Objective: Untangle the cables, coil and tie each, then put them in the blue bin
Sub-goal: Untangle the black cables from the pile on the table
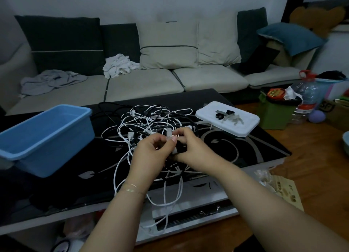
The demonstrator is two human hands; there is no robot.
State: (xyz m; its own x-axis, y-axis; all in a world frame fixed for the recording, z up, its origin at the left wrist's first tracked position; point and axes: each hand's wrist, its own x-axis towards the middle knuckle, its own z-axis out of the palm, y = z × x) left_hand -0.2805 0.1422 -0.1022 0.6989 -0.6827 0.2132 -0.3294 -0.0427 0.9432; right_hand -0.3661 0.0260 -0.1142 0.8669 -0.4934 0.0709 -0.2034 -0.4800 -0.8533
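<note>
With my left hand (151, 148) and right hand (190, 146) both pinching what appears to be a pale tie (171, 136) above the tangled cables (151, 119) beside the blue bin (45, 136), I should cinch it snugly without trapping neighbouring strands.

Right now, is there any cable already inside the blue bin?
No, the blue bin shows only its bare inside, and the tangled cables lie on the black table beside it.

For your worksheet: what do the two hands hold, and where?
Both the left hand and right hand pinch a pale tie wrapped round a black cable bundle.
</note>
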